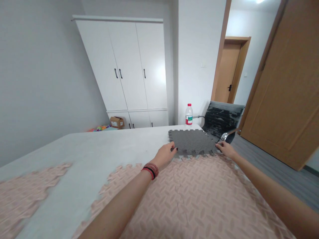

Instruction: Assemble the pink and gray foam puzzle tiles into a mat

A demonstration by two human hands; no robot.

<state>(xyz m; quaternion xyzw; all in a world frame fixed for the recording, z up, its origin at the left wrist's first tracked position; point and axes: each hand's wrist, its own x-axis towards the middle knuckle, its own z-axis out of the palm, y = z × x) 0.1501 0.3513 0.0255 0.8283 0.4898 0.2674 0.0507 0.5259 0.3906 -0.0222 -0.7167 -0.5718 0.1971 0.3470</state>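
A dark grey foam puzzle mat tile (pixel 193 141) lies on the pale table (pixel 104 146), its toothed near edge meeting the far edge of a pink foam mat (pixel 189 196). My left hand (pixel 165 154), with bracelets on the wrist, grips the grey tile's near left corner with curled fingers. My right hand (pixel 225 147) pinches the tile's near right corner. Both arms stretch out over the pink mat.
Another pink mat piece (pixel 27 189) lies at the table's left. A plastic bottle with a red cap (pixel 188 115) stands at the far edge. Beyond are a black chair (pixel 221 119), a white wardrobe (pixel 129 66), a cardboard box (pixel 117 122) and a wooden door (pixel 286 93).
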